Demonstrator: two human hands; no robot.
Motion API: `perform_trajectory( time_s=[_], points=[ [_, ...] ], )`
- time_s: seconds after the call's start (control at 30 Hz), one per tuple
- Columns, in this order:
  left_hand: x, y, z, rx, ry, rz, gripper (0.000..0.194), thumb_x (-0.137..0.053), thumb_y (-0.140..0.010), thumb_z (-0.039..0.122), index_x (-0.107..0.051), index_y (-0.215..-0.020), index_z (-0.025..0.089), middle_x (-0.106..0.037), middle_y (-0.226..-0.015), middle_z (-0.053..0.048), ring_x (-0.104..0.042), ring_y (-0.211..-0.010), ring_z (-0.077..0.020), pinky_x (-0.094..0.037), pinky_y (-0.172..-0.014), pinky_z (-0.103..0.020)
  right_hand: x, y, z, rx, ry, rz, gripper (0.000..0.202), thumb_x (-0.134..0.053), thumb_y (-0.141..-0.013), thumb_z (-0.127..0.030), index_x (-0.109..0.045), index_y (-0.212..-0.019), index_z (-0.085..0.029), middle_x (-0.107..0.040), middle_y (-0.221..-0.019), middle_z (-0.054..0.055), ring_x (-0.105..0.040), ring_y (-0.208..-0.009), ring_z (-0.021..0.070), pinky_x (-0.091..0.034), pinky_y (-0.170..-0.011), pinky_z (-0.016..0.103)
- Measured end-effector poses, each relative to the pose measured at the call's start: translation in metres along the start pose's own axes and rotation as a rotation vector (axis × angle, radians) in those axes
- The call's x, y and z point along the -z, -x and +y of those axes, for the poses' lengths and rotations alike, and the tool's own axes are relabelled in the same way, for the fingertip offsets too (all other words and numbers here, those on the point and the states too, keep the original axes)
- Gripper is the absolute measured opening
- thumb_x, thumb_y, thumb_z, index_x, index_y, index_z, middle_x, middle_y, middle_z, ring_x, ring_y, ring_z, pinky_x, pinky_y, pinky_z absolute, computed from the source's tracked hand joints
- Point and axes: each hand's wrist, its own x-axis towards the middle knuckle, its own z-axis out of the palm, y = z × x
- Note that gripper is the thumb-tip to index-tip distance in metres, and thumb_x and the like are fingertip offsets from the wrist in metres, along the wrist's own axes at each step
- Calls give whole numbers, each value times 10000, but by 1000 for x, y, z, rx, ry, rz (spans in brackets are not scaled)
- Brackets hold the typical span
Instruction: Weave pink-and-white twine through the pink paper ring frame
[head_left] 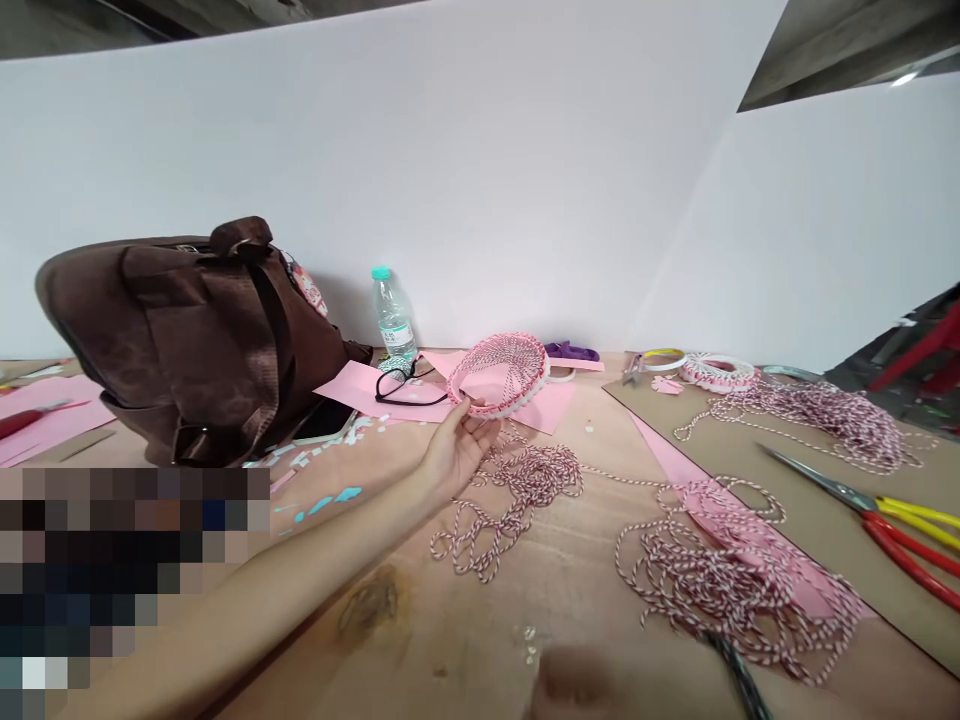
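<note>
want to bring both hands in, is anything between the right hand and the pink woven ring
Nothing upright is visible between the blurred right hand and the pink woven ring. A loose heap of striped cord lies low on the tabletop along the way, and the left hand holds the ring's near edge.

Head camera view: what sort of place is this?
Probably a craft workspace: striped cord lies in loose heaps on a wooden table, scissors lie nearby, and the left hand holds a ring laced with similar cord.
</note>
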Motion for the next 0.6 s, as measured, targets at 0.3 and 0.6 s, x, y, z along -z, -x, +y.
perform_trajectory(
  time_s=[0.3,0.6],
  points=[
    [0,0,-2,48,10,-49,99,-509,-865,109,-595,-819,124,-701,-735,-71,-677,-683,-144,-569,-674,-251,46,9,72,-753,-34,362,176,-455,-914,-262,-627,-910,-229,-653,-827,43,-569,-747,185,-427,-650,306],
    [6,1,-4,83,-86,-165,86,-542,-793,49,-551,-815,132,-683,-784,-78,-668,-755,-162,-547,-764,-309,33,33,106,-1030,-406,683,234,-607,-795,-417,-692,-879,-216,-674,-816,33,-587,-728,199,-461,-667,318]
  ],
)
